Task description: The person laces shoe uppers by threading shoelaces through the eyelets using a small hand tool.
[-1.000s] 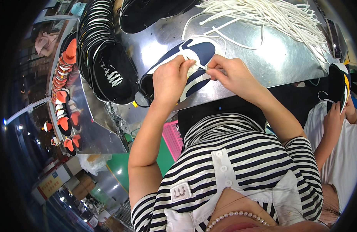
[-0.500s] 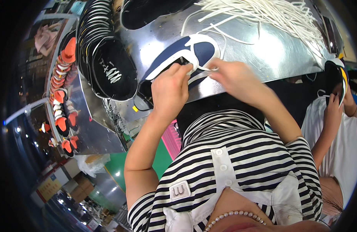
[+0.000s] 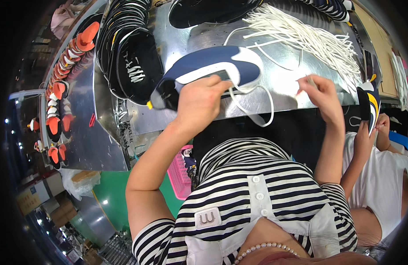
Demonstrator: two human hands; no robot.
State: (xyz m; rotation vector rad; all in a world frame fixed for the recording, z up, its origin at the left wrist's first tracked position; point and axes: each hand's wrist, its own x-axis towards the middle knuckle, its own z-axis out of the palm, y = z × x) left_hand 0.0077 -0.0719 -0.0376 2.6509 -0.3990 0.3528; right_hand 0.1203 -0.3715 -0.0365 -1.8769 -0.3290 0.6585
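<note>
1. Head view: a navy-and-white slip-shaped sports shoe (image 3: 199,59) lies on the metal worktop (image 3: 281,81), near its front edge, between the stack of nested black shoes (image 3: 140,66) and the heap of white laces (image 3: 305,42). Its toe points to the right and its grey heel, with a small yellow tab, to the left.
2. Left hand (image 3: 201,104): its fingers are closed over the near side of the shoe, at the opening, gripping the upper. Whether they also pinch lace cannot be told.
3. Right hand (image 3: 323,97): it hangs well apart from the shoe, to its right. Thumb and forefinger are bent close together; whether anything is between them is too blurred to tell.
4. A white lace (image 3: 271,108) forms a slack loop beside the shoe's near side, dropping past the worktop edge. One part runs up close to the left fingers; where its ends go is hidden.
5. Judged from how things lie, the lacing is only partway: lace is at the shoe, but this loop is not drawn tight and no finished bow or knot shows. The heap holds many more laces, lying loose.
6. At the right, a co-worker's hand (image 3: 365,137) holds another shoe (image 3: 374,108), with navy, white and yellow parts.
</note>
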